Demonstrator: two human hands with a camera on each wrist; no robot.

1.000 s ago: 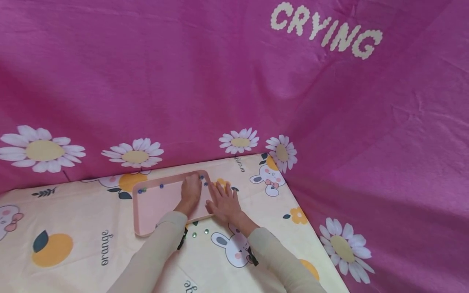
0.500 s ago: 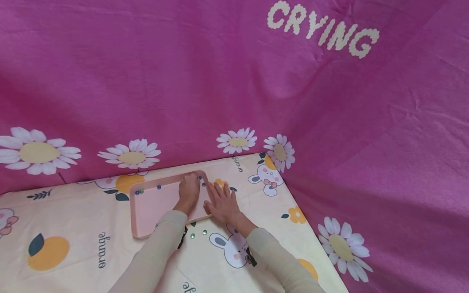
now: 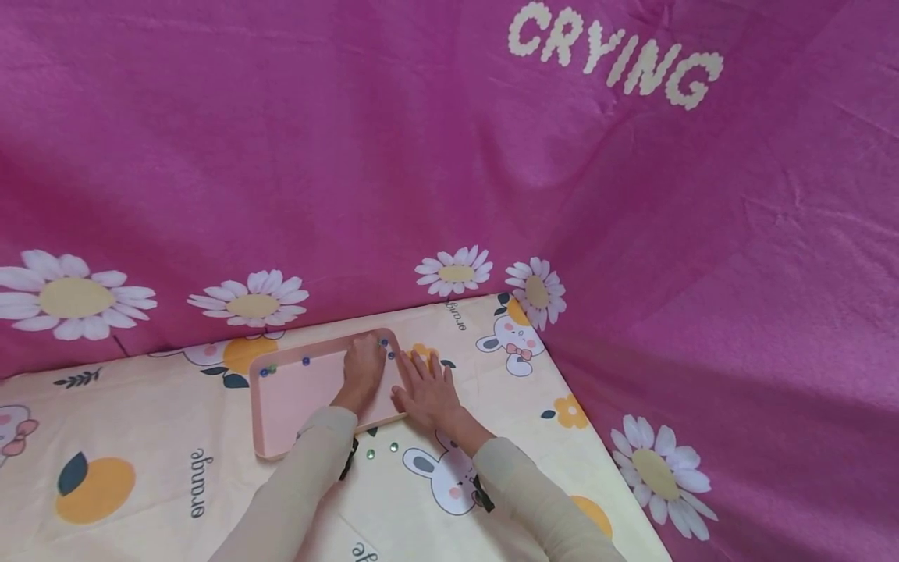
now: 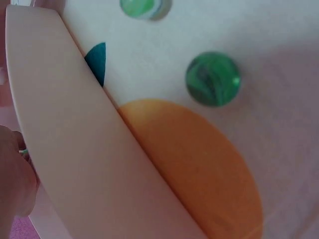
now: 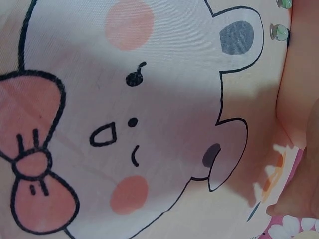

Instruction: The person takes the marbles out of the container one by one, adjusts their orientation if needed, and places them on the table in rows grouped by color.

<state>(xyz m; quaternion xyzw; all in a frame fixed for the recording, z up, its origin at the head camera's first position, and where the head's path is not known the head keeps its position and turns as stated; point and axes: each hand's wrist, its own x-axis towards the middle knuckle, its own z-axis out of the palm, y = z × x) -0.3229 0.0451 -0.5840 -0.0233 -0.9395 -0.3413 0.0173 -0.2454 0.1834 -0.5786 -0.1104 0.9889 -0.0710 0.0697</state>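
A shallow pink tray (image 3: 288, 414) lies on the patterned tablecloth. Inside it, toward the far right corner, my left hand (image 3: 364, 367) has its fingers curled down. A bit of green glass (image 4: 23, 151) shows at those fingers in the left wrist view, apparently a green marble in a pinch, mostly hidden. Beside this hand are blue marbles (image 3: 391, 355) in the corner. My right hand (image 3: 431, 394) lies with spread fingers against the tray's right side. Farther left in the tray are a blue marble (image 3: 306, 361), another blue marble (image 3: 264, 372) and a green marble (image 3: 273, 368).
Outside the tray's near side, two green marbles (image 3: 371, 453) lie on the tablecloth (image 3: 161, 414); one green marble (image 4: 213, 78) is large in the left wrist view. A magenta curtain (image 3: 337, 172) with daisies hangs behind the table and along its right edge.
The head view has shifted slightly. Both hands keep nearly the same places at the tray, and the marbles outside it lie as before.
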